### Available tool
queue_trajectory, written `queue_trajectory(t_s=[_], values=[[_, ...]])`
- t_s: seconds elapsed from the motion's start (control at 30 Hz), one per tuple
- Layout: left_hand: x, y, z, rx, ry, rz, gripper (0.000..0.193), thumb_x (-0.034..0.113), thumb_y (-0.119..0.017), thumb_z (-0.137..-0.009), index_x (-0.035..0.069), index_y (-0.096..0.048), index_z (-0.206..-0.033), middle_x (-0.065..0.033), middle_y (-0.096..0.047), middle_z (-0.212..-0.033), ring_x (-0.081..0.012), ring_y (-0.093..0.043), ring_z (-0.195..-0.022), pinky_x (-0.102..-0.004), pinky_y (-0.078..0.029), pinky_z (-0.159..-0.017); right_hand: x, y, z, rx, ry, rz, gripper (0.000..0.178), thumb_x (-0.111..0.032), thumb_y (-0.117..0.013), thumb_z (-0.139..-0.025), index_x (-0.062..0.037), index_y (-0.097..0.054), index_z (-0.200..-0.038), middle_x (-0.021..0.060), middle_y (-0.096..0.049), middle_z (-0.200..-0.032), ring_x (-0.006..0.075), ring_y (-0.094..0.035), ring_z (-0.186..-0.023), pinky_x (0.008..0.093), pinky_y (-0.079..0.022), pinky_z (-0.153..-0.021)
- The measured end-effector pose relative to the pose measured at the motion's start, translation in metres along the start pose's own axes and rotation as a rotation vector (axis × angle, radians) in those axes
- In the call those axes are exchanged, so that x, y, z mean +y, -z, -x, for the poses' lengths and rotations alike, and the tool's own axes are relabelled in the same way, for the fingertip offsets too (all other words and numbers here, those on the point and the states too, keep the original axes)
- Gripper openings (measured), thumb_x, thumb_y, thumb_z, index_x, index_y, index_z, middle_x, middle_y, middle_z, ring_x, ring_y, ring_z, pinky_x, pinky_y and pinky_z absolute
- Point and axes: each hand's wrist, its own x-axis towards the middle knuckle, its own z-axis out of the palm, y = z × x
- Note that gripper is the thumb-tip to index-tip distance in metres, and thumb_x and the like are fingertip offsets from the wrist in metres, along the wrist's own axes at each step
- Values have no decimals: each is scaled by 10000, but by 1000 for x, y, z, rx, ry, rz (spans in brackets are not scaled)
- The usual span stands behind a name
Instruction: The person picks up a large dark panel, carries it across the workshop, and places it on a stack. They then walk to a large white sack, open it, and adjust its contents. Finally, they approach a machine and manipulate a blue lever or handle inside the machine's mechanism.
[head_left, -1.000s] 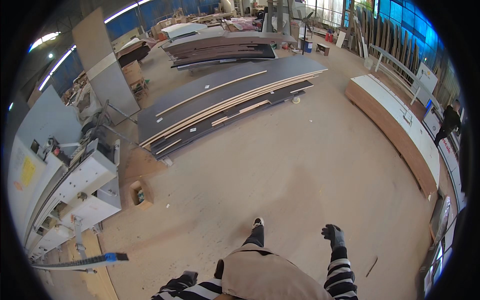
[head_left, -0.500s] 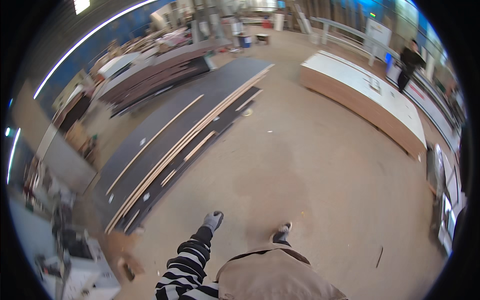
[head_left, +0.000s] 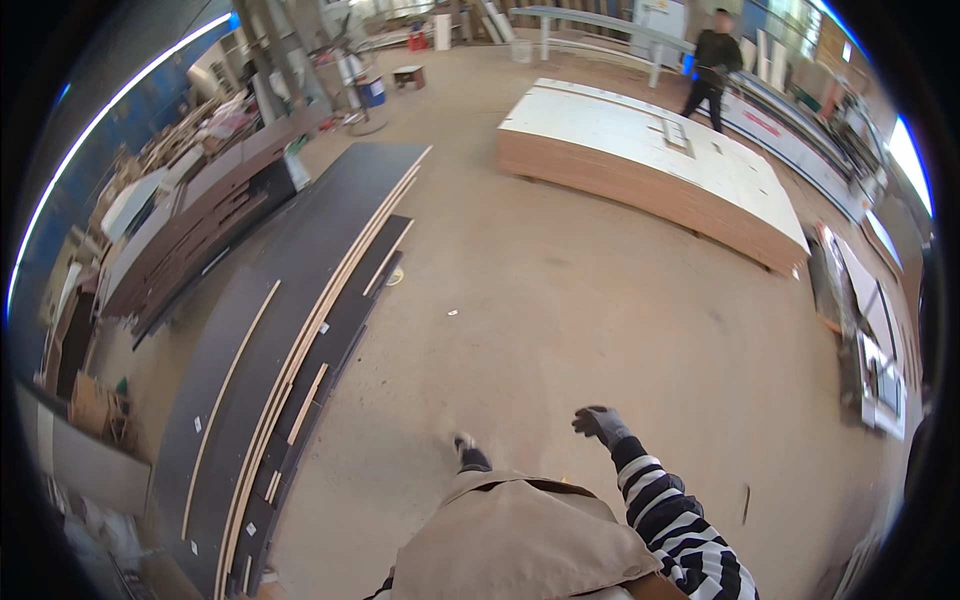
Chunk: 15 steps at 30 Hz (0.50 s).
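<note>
My right hand, in a grey and dark work glove, swings out in front of me above the bare floor. It holds nothing, and its fingers are loosely bent and a little apart. A black-and-white striped sleeve covers that arm. My left hand is out of view; only a bit of dark sleeve shows beside the brown apron. One shoe is stepping forward on the floor. Nearest on the left lies a low stack of dark panels, with long thin wooden strips on top.
A large stack of white-topped boards stands ahead on the right, with a person in dark clothes behind it. Brown panels are piled far left. A wrapped stack lies at the right edge. A thin dark stick lies on the floor.
My left hand has swung out of view and my right hand has come into it. The view has turned right and moved forward; the other foot is now in front.
</note>
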Motion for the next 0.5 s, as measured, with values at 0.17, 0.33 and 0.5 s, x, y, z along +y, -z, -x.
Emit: queue_trajectory(t_s=[0.17, 0.33, 0.5], values=[[17, 56, -63, -4, -20, -252, 213, 304, -524, -783, 108, -598, -744, -132, -627, -724, -270, -602, -634, -416, -475, -576, -92, -64, -106, -32, -43, 78, 282, -216, -493, -900, 12, -611, -1016, 149, -674, -883, 230, -657, -721, 288, -475, -564], [157, 215, -181, 222, -233, -392, 166, 262, -533, -754, 117, -597, -701, -98, -611, -675, -257, -591, -563, -397, -475, -517, -89, -32, -145, 108, -254, 74, 277, -251, -557, -865, 4, -612, -956, 160, -675, -834, 262, -658, -663, 335, -496, -516], [403, 361, -315, 102, -268, 943, 181, 180, -576, -865, 33, -624, -959, -54, -640, -750, -133, -575, -583, -254, -454, -512, -50, 11, -147, 18, -235, 595, 258, -274, -581, -812, -38, -613, -910, 164, -663, -876, 313, -644, -738, 398, -505, -586]])
